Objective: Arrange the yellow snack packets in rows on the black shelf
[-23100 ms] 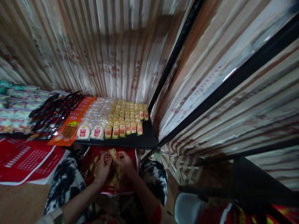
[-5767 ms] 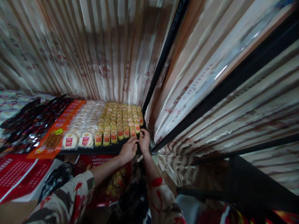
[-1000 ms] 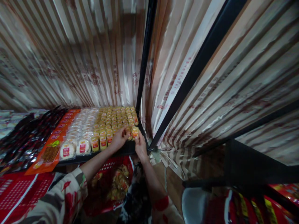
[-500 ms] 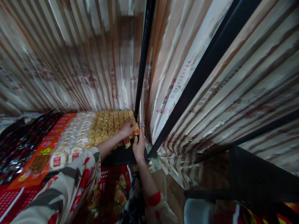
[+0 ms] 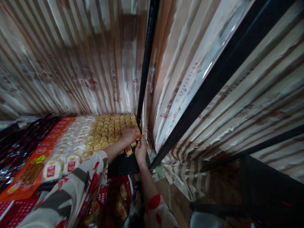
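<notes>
Rows of small yellow-wrapped cakes (image 5: 104,134) stand on the black shelf (image 5: 122,166). My left hand (image 5: 129,134) reaches over their right end, its fingers closed on a wrapped cake (image 5: 138,136) with a red label; its fingertips are partly hidden. Alongside the right edge of the same pieces is my right hand (image 5: 142,151), fingers stretched upward and thumb apart, touching or very close to them. Another wrapped cake (image 5: 128,150) sits at the front of the rows, between my hands.
Left of the rows are white round packs (image 5: 72,163), an orange packet (image 5: 35,166) and dark shiny packets (image 5: 21,142). A red basket (image 5: 129,183) with wrapped pieces is below. A black post (image 5: 144,63), a thick black bar (image 5: 201,91) and pleated curtains (image 5: 106,63) bound the corner.
Both hands stay at the right end of the rows, and the left hand and the cake have shifted slightly down in view. The camera has tilted a little.
</notes>
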{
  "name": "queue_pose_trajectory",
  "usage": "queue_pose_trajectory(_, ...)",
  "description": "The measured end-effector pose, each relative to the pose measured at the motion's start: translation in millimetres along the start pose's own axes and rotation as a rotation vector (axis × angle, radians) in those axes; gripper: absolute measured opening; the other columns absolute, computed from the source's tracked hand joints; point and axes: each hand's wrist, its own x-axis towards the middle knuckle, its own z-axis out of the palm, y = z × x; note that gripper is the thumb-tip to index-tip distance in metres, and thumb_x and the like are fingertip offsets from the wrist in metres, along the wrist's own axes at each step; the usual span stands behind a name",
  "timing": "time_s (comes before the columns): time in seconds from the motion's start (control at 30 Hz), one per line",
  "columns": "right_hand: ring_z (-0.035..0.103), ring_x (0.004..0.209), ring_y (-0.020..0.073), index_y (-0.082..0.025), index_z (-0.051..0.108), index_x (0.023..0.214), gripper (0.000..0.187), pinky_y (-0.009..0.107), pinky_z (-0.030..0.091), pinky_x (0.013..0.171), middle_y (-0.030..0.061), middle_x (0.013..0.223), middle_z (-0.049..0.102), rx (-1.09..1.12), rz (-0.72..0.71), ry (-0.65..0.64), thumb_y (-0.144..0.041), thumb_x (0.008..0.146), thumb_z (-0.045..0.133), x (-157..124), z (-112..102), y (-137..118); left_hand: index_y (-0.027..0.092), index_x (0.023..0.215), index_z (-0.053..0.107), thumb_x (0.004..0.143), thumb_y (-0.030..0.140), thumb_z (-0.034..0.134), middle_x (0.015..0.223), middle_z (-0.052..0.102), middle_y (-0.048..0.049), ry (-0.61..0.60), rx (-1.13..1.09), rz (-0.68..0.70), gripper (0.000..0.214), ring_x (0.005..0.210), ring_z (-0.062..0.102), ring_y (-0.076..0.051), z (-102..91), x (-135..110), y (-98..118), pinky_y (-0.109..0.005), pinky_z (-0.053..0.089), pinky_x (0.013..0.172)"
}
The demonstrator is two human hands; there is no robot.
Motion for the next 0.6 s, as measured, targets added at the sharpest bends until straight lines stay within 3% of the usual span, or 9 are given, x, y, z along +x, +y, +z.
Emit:
queue_pose_trajectory(0.1,0.039,0.123,0.0202,-0.015,0.049,0.124,0.049,0.042,0.028,0.106,0.0112,0.128,0.049,-0.004,-0.007,-0.013,-0.013,0.077,0.036,-2.3,3.3,3.1,0.018,0.077,0.063,0.072,0.017,0.059,0.088,0.060,-0.0104,0.002,0.023,0.053,0.006,0.101,0.048,-0.027,-0.8,-1.1,-2.1,-0.033,0.038,0.088)
queue_pose_trajectory(0.27,0.033,0.126,0.0246,-0.015,0.049,0.125,0.050,0.046,0.028,0.104,0.0141,0.133,0.041,-0.133,-0.022,0.010,-0.011,0.076,0.037,-6.3,4.5,2.2,0.018,0.092,0.063,0.079,0.014,0.049,0.101,0.056,-0.0124,-0.050,0.185,0.156,0.019,0.103,0.043,-0.027,-2.3,-4.2,-2.8,-0.036,0.039,0.086)
queue_pose_trajectory(0.4,0.040,0.120,0.0228,-0.019,0.052,0.122,0.051,0.045,0.029,0.103,0.0108,0.125,0.049,-0.100,-0.033,-0.035,-0.009,0.074,0.038,-6.5,3.5,3.1,0.017,0.091,0.063,0.082,0.013,0.045,0.101,0.055,-0.0095,-0.078,0.236,0.167,0.021,0.102,0.042,-0.024,0.8,-5.9,-5.4,-0.034,0.040,0.085)
queue_pose_trajectory(0.6,0.045,0.113,0.0208,-0.018,0.060,0.114,0.048,0.040,0.031,0.102,0.0094,0.117,0.055,-0.034,-0.029,-0.030,-0.008,0.072,0.038,-3.9,6.5,13.3,0.015,0.081,0.064,0.081,0.016,0.047,0.096,0.055,-0.0102,-0.103,0.251,0.169,0.017,0.101,0.042,-0.024,-2.5,-7.9,-3.0,-0.033,0.040,0.086)
